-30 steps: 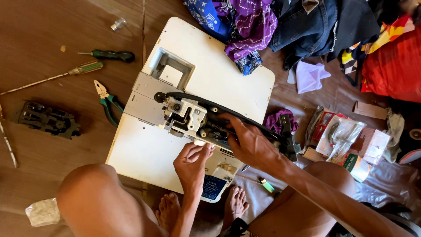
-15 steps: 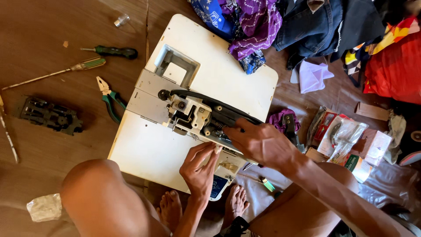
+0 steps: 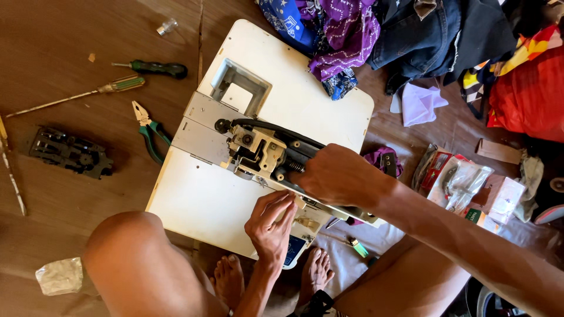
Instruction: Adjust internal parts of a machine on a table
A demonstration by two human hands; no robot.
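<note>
A wooden floor [image 3: 70, 199] is shown from above, with a white sewing machine [image 3: 294, 111] laid on its side at the centre and its exposed mechanism [image 3: 258, 149] turned upward. A heap of clothes [image 3: 423, 35] is seen beyond the machine, touching its far edge. Near the right knee, small packets [image 3: 464, 182] are scattered. To the left of the machine, well apart from the hands, a black machine part [image 3: 70, 154], green-handled pliers [image 3: 150, 128] and two screwdrivers [image 3: 126, 84] are laid out.

The right hand [image 3: 341, 176] is closed over the dark bar of the mechanism and is laid on it from above. The left hand [image 3: 271, 223] is brought up from below, its fingers [image 3: 282, 205] pinched together at the mechanism's near edge; whether a small part is held between them cannot be told.

Risk is judged as follows: a small part could be dropped into the open housing if the pinch loosens, and fingertips could be nipped should the bar be shifted under the right hand's pressure.
</note>
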